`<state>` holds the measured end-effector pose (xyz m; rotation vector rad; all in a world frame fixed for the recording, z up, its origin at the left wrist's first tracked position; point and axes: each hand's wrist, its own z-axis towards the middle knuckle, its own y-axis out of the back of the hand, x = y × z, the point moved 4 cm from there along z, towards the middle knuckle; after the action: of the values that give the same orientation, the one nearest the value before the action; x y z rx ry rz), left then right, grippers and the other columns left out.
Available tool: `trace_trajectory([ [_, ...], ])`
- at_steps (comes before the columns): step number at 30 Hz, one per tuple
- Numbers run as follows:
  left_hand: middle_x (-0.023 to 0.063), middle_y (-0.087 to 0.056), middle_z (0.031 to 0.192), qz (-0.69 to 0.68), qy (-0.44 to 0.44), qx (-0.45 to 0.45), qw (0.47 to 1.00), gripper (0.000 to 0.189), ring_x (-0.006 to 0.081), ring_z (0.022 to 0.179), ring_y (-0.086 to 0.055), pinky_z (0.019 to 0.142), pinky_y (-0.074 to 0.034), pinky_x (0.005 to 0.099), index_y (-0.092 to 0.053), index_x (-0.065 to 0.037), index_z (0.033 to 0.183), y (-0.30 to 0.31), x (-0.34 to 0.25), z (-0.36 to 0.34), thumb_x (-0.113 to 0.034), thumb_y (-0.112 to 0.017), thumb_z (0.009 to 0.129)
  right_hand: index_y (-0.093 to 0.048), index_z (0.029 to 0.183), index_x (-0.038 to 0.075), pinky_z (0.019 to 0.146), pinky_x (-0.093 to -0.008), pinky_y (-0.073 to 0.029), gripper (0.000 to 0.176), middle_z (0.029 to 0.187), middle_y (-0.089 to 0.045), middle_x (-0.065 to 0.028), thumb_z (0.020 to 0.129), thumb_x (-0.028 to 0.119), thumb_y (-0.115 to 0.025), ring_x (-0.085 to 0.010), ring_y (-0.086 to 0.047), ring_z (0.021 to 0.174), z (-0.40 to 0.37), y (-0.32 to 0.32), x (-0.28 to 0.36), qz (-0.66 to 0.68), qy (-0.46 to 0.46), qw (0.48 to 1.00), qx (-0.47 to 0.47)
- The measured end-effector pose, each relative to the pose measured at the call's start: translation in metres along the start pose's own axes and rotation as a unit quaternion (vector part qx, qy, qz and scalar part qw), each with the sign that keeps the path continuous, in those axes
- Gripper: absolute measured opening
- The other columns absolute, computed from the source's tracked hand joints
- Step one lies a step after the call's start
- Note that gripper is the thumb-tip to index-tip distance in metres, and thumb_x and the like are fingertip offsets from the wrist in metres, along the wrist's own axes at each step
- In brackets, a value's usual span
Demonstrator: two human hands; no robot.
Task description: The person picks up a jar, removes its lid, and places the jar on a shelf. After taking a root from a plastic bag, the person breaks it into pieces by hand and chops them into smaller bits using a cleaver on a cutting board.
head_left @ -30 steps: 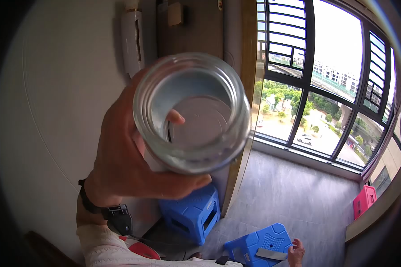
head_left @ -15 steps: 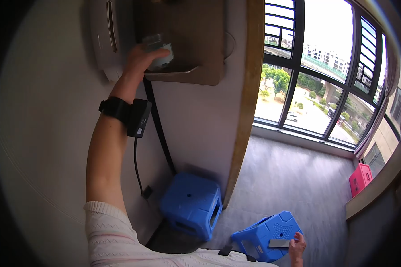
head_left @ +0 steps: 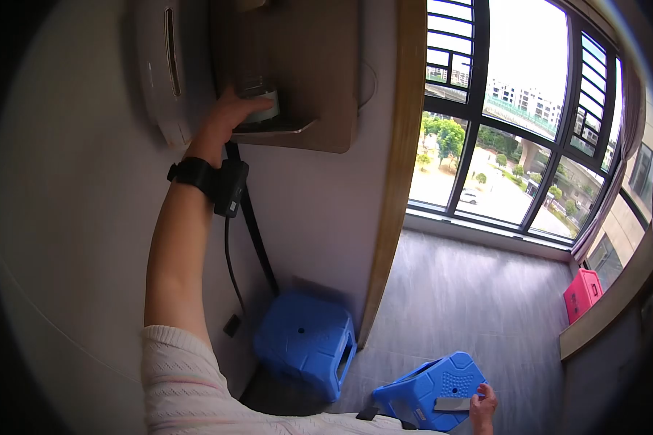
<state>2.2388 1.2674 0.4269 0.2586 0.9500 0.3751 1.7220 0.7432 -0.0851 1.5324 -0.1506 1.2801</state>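
Note:
My left hand (head_left: 232, 112) is wrapped round a clear cup (head_left: 260, 105) with a pale band. The cup stands upright at the tray (head_left: 276, 133) of a brown wall-mounted dispenser (head_left: 319, 80). A black strap with a small box sits on that wrist. Low on the right, my right hand (head_left: 482, 403) has its fingers curled at the end of a flat, pale rectangular object (head_left: 453, 404). This object is seen over a blue stool (head_left: 421, 391).
Another blue stool (head_left: 305, 337) stands against the wall below the dispenser. A white wall unit (head_left: 168, 72) hangs at the left. A wooden edge (head_left: 392, 181) runs beside the dispenser's wall. A pink box (head_left: 583, 296) is near the windows at the right.
The cup and my left hand have moved down slightly towards the dispenser's tray. The view has shifted a little. My right hand still grips the pale object.

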Motion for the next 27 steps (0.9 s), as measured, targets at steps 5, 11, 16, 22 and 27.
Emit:
trace_trajectory([
  [5,0.0255,-0.051,0.127,0.206,-0.171,-0.195,0.943,0.093,0.0357,0.118,-0.051,0.098,-0.042,0.0399,-0.029,0.005,0.139,0.003,-0.055,-0.023,-0.032,-0.077,0.068,-0.058,0.118,0.006,0.078,-0.0343,-0.052,0.038,0.107,-0.066,-0.0147,0.08,0.011,-0.061,-0.0244,-0.066,0.09,0.001,0.011,0.042,-0.044,-0.022,0.996,0.069],
  [11,0.0232,-0.06,0.108,0.257,-0.222,-0.155,0.928,0.078,0.039,0.101,-0.059,0.087,-0.047,0.0431,-0.027,-0.005,0.143,-0.043,-0.137,-0.001,-0.017,-0.065,0.076,-0.059,0.116,0.007,0.076,-0.0363,-0.052,0.037,0.102,-0.068,-0.0138,0.08,0.013,-0.062,-0.0258,-0.067,0.086,0.013,0.001,0.026,-0.117,0.046,0.99,0.057],
  [16,0.0263,-0.061,0.108,0.256,-0.192,-0.138,0.937,0.076,0.0416,0.1,-0.059,0.088,-0.047,0.0437,-0.017,-0.002,0.145,-0.051,-0.167,0.041,-0.01,-0.052,0.078,-0.059,0.116,0.006,0.078,-0.0372,-0.052,0.036,0.102,-0.068,-0.0148,0.081,0.012,-0.061,-0.0271,-0.066,0.089,0.012,0.001,0.028,-0.143,0.042,0.986,0.07],
  [22,0.029,-0.06,0.109,0.286,-0.13,-0.151,0.937,0.075,0.0406,0.103,-0.059,0.089,-0.047,0.0437,-0.017,0.002,0.144,-0.045,-0.166,0.071,-0.012,-0.051,0.079,-0.06,0.113,0.002,0.081,-0.0369,-0.051,0.034,0.101,-0.067,-0.016,0.08,0.011,-0.058,-0.0267,-0.065,0.092,0.005,0.001,0.016,-0.191,-0.001,0.979,0.07],
  [27,0.0281,-0.06,0.11,0.29,-0.166,-0.172,0.927,0.073,0.0402,0.104,-0.058,0.091,-0.047,0.0437,-0.02,0.0,0.144,-0.048,-0.163,0.086,-0.014,-0.052,0.079,-0.06,0.113,0.002,0.08,-0.0358,-0.051,0.035,0.099,-0.067,-0.0151,0.079,0.01,-0.058,-0.0264,-0.065,0.09,-0.006,0.013,0.039,-0.042,-0.03,0.997,0.053],
])
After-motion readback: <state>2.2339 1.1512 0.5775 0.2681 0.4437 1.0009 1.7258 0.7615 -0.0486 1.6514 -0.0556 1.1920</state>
